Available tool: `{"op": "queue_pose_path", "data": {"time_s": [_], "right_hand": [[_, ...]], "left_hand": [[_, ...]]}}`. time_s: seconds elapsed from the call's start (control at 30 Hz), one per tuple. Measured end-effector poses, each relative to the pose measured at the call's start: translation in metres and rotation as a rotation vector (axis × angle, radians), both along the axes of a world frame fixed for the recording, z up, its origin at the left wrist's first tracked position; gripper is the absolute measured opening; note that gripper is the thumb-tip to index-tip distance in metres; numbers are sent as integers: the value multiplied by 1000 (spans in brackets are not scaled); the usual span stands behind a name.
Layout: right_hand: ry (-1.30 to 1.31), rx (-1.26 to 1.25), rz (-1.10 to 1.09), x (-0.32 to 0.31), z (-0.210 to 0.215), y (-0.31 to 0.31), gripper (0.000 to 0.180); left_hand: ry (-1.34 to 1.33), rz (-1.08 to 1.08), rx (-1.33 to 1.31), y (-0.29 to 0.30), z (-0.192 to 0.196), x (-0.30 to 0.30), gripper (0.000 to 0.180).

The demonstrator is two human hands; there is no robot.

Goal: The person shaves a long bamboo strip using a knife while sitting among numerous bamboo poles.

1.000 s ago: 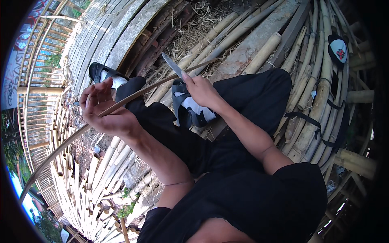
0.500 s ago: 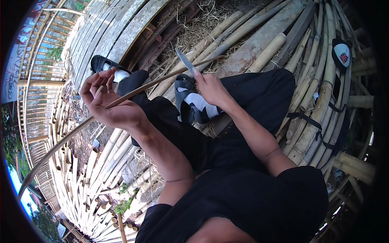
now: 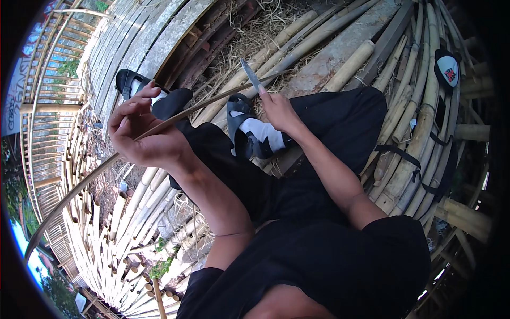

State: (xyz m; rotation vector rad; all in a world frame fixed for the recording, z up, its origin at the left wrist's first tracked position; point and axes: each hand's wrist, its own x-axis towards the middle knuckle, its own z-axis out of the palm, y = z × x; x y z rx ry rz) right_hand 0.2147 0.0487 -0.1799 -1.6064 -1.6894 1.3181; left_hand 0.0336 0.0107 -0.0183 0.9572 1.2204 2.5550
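Bamboo poles [image 3: 423, 122] lie all round this outdoor work spot, and the nearer black sandal [image 3: 241, 142] is our marker. Close in, just left of that sandal, we've got the left hand [image 3: 146, 135]: fingers raised and loosely parted, nothing clenched, a long, thin bamboo strip [image 3: 196, 109] lying across the palm. To the sandal's right, the right hand [image 3: 279, 112] is wrapped round a knife [image 3: 251, 75], handle hidden in the fist, thumb up near the blade.

Now that strip: it runs from far left of the sandal, over the palm, to a tip beyond the sandal. Light and springy, I'd say, firm over a short span but whippy at the long end, edges likely splintery; best held by its flat faces, clear of the blade. Whether steel actually touches bamboo is hard to call from this angle. Beyond the sandal to the left, weathered planks [image 3: 138, 42]; farther left again, a bamboo railing [image 3: 53, 108].
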Motion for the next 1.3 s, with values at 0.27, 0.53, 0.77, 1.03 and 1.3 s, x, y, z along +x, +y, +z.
{"op": "queue_pose_path", "data": {"time_s": [0.27,0.53,0.77,1.03,1.3], "right_hand": [[-155,-88,-180,10,-51,25,59],[-159,-155,-111,19,-55,27,65],[-175,-225,-205,22,-76,38,65],[-146,-317,-224,28,-106,66,65],[-127,-22,-122,-5,-59,31,68]], "left_hand": [[-85,-158,-10,-11,-4,-7,33],[-51,-157,-6,-11,-2,-8,34],[-62,-122,-9,-10,-2,-5,34],[-63,-88,-56,-9,2,-2,32],[-109,-91,-64,-10,4,-5,34]]}}
